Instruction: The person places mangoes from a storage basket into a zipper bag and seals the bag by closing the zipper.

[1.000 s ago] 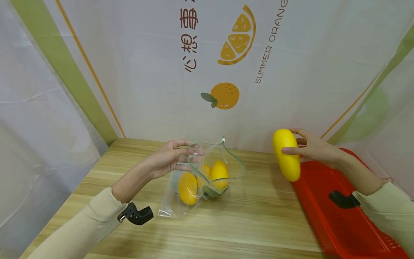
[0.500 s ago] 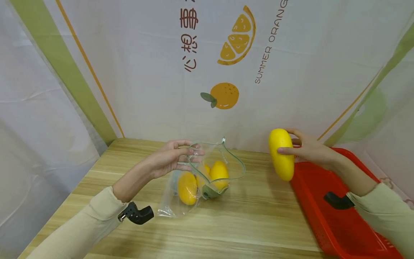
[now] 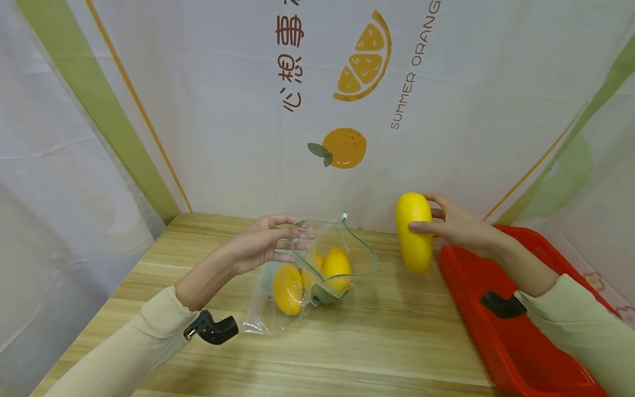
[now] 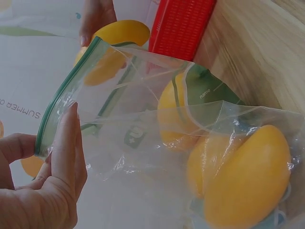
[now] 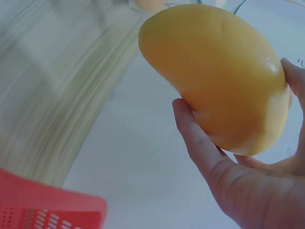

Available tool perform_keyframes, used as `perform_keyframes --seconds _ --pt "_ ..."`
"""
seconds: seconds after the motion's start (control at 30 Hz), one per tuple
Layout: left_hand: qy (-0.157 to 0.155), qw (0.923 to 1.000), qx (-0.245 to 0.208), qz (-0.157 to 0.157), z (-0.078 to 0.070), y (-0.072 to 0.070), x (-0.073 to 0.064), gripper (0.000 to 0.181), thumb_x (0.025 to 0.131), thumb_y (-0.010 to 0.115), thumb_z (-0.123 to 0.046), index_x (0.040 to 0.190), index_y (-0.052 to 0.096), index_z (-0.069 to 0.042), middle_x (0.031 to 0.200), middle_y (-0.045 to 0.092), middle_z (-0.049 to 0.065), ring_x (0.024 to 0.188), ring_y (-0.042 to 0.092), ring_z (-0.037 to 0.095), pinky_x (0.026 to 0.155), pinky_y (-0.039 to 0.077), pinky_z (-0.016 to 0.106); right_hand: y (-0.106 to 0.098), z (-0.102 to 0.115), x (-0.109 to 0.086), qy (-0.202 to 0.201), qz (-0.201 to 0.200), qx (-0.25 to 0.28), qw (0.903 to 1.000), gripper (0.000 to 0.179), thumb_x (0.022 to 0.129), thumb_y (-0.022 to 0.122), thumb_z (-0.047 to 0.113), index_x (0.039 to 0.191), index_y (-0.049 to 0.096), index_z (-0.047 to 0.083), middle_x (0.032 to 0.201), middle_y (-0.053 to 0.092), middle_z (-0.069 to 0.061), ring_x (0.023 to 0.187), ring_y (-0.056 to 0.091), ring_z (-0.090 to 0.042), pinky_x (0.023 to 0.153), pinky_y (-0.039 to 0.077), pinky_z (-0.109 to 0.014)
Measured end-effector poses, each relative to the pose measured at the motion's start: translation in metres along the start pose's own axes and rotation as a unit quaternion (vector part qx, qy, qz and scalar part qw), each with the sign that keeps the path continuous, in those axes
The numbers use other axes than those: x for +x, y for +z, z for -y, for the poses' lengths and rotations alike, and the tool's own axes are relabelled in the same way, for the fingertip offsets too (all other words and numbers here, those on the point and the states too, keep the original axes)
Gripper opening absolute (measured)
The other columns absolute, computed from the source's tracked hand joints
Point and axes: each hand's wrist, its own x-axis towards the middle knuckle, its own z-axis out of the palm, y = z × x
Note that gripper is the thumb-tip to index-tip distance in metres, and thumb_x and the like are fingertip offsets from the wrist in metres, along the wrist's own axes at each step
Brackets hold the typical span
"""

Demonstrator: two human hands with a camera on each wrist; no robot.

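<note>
At the left, the left hand (image 3: 258,242) has stayed put at the rim of a clear plastic zip bag with a green seal (image 4: 133,136), its fingers mostly straight and spread (whether they also nip the film I cannot tell). The bag's mouth stands wide and its base rests on the pale wood-grain counter (image 3: 382,353), with at least three smooth yellow oval mangoes (image 4: 250,176) inside. The change is further right: over the last second the right hand (image 3: 456,223) has shifted left, carrying one long yellow kidney-shaped mango (image 3: 414,231) pinched between thumb and fingers. That mango is now nearer the bag, in the air above the counter, apart from both the bag and the red perforated plastic basket (image 3: 471,314) at far right; I judge the bagging of this one as not yet done
</note>
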Motion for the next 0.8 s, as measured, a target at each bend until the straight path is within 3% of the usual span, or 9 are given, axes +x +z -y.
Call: perform_keyframes --seconds 0.4,0.8 --pt "0.000 1.0000 0.001 0.001 0.000 0.001 0.002 0.014 0.104 0.051 0.000 0.117 0.048 0.003 0.133 0.061 0.022 0.106 0.069 0.027 0.079 0.062 0.038 0.019 0.021 0.014 -0.020 0.013 0.059 0.9980 0.093 0.095 0.075 0.033 0.159 0.014 0.009 0.149 0.038 -0.028 0.114 0.061 -0.039 0.088 0.059 -0.047" --pt "-0.001 1.0000 0.001 0.003 -0.001 0.005 0.003 0.018 0.104 0.051 0.000 0.121 0.048 0.004 0.132 0.061 0.022 0.104 0.069 0.026 0.079 0.062 0.039 0.037 0.035 0.028 -0.015 0.008 0.060 0.9980 0.096 0.094 0.076 0.037 0.160 0.011 0.012 0.148 0.040 -0.025 0.116 0.059 -0.041 0.089 0.058 -0.048"
